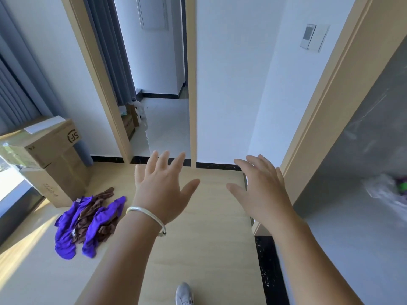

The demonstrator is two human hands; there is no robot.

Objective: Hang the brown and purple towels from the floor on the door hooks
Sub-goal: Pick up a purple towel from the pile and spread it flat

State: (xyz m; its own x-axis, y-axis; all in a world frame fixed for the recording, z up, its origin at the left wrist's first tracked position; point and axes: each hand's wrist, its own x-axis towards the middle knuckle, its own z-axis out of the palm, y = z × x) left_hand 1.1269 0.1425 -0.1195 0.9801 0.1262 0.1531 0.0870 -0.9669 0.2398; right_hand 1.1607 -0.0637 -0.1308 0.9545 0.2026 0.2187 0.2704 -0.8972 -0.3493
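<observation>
Towels, purple and brown, lie tangled on the floor; left hand and right hand, fingers spread and empty, should separate one before lifting.

Towels lie heaped on the floor, left of both raised hands; boxes stand behind them, possibly stacked.

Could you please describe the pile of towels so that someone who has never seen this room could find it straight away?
Start at the stacked cardboard boxes by the window on the left side of the room. On the pale wooden floor just in front of them lies the pile of towels, a crumpled heap. It is the only cloth on the floor, with vivid purple and dark brown pieces tangled together.
</observation>
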